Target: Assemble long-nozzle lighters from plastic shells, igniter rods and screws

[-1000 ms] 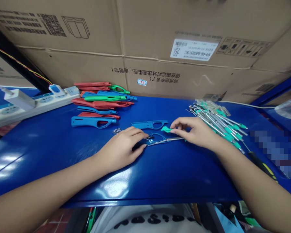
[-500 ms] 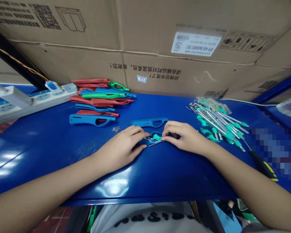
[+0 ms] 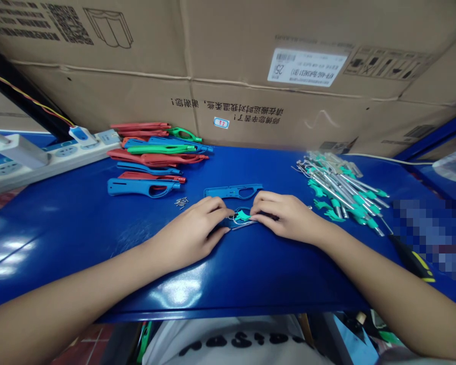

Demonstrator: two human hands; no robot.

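Between my hands, on the table, lies a blue lighter casing half [image 3: 231,223], partly hidden by my fingers. A green trigger piece [image 3: 242,215] with thin white wires sits in it. My left hand [image 3: 197,228] is closed on the casing's left end, thumb low and fingertips beside the wires. With its fingertips pinched, my right hand [image 3: 283,218] holds the right side by the green trigger piece. Just behind them rests a second blue casing half [image 3: 231,191], its inner side up. A small pile of screws [image 3: 181,203] is left of my left hand.
Red, green and blue lighter casings [image 3: 148,157] are piled at the back left beside a power strip [image 3: 64,154]. On the right lies a heap of metal tubes with green parts [image 3: 342,187], near a black and yellow screwdriver [image 3: 414,258]. A cardboard box [image 3: 228,66] stands behind.
My right hand has shifted slightly to the left along the casing, and the green trigger piece has turned a little. My left hand keeps its place.
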